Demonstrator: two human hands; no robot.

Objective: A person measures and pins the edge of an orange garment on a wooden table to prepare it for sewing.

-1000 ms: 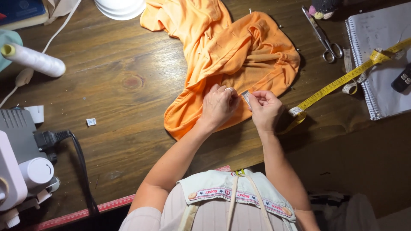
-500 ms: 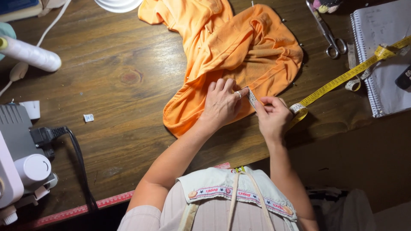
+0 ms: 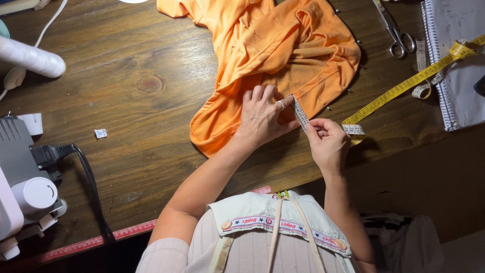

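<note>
Here I have my left hand spread flat on the near hem of the orange garment, pinning what looks soft, light and prone to bunching, while my right hand, just beside that hem, pinches the limp yellow tape measure near its end.

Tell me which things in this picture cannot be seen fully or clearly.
- Orange garment: top cut by the head view's upper edge; a part lies under the left hand.
- Measuring tape: its markings too small; one stretch inside the right hand.
- Sewing machine: cut by the left edge.
</note>
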